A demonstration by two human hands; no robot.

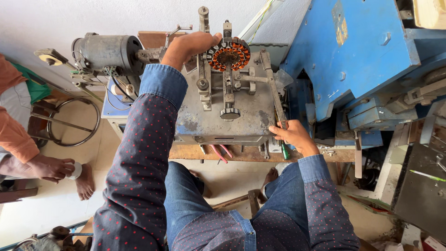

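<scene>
Seated worker in a dark blue, red-dotted shirt and jeans, viewed from above, is working at a grey metal winding machine (223, 122) that is standing on a wooden bench (251, 154). The left hand (191, 46) is reaching forward over the machine, its fingers curled loosely with the fingertips touching the upper left edge of a round stator core (228, 53), a ring of orange-insulated poles with copper coils and a rusty centre; whether the hand is gripping the core or only resting against it cannot be told. The stator core is sitting at the top centre of the machine, mounted on a vertical clamp fixture (226, 88) with a knurled knob at its lower end. The right hand (293, 135) is closing around the lower end of a long metal lever (273, 88), which is running diagonally from just beside the core down to the machine's right front corner. A dark grey electric motor (108, 53) is lying to the left of the machine, its shaft pointing toward the fixture. A large blue machine (353, 56) is standing at the right. Pink and green tool handles (222, 152) are projecting from the bench edge. At the far left another person's hand (52, 167) is holding a small white roll.
</scene>
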